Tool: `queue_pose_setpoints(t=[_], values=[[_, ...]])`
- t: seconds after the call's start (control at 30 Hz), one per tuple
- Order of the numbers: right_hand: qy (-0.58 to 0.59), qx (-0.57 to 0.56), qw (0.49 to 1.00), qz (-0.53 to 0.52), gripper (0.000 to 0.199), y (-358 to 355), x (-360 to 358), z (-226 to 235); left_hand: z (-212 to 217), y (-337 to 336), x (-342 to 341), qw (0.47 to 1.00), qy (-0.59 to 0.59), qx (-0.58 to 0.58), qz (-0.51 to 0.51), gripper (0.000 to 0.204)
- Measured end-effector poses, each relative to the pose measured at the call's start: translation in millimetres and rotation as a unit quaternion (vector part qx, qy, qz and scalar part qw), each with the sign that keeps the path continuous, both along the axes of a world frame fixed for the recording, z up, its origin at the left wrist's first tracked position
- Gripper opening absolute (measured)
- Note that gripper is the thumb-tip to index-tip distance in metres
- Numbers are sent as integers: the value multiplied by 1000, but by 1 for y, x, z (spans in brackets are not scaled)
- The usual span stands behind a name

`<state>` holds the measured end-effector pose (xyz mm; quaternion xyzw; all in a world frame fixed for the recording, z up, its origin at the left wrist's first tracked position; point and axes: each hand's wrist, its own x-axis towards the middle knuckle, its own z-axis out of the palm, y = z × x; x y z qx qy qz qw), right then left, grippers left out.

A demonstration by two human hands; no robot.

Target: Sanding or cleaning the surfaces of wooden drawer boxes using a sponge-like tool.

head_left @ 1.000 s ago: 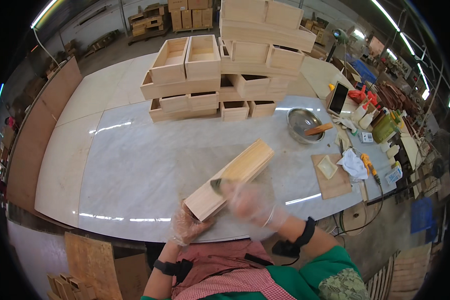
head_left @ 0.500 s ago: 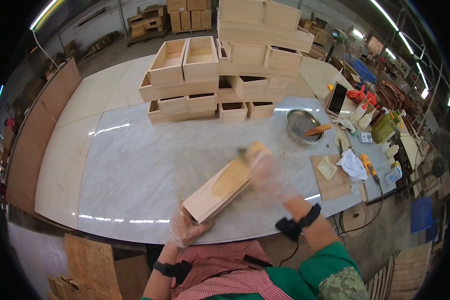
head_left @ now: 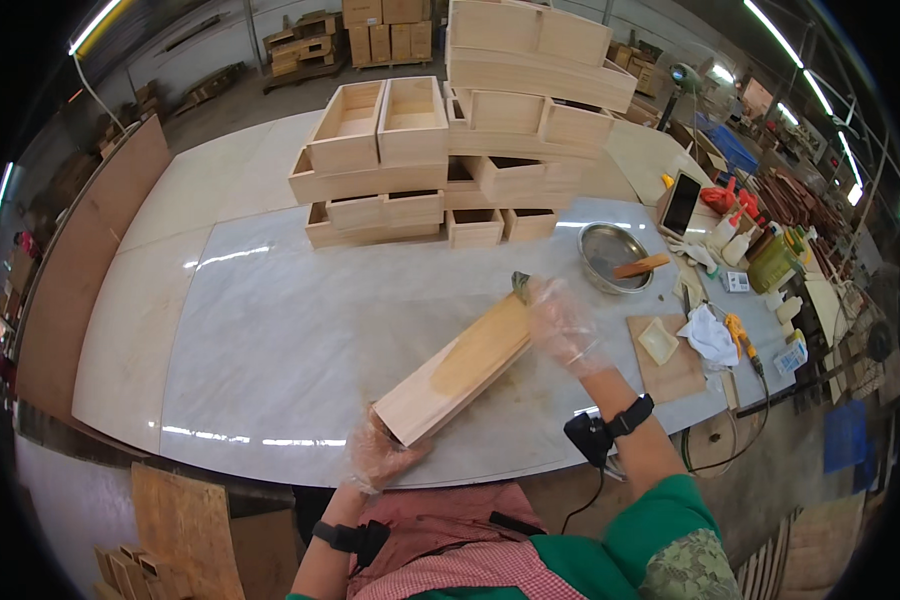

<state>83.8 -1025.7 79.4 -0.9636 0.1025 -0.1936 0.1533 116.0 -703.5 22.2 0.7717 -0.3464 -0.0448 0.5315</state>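
Note:
A long pale wooden box [head_left: 460, 368] lies slanted on the grey table [head_left: 270, 350], its near end toward me. My left hand [head_left: 375, 455], in a clear plastic glove, grips that near end from below. My right hand [head_left: 560, 320], also gloved, rests at the box's far end and holds a small brush or applicator [head_left: 520, 285] against the top face. A darker wet streak runs along the top face of the box.
Stacks of open wooden boxes [head_left: 440, 150] stand at the back of the table. To the right are a metal bowl [head_left: 610, 255] with a stick in it, a wooden board [head_left: 665, 360] with a small dish, a white rag [head_left: 708, 335], bottles and a phone [head_left: 680, 203].
My right hand has slid with the brush from the near middle of the box up to its far end. The wet streak has grown longer. My left hand has stayed put.

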Motion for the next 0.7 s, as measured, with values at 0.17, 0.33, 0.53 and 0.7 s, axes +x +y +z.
queue_pose_setpoints(t=[0.17, 0.33, 0.53, 0.7], values=[[-155, -61, 939, 301, 14, 125, -27, 20, 17, 2, -4, 990, -15, 136, 18, 67], [-47, -7, 952, 303, 17, 141, -36, 17, 3, 12, 7, 989, -89, 111, -43, 73], [-63, -136, 988, -24, 13, -2, -33, 11, 3, 1, 1, 997, 23, 66, 18, 78], [-34, -162, 986, -29, 12, 64, -54, 29, -4, 7, 1, 997, 72, 33, 17, 75]])
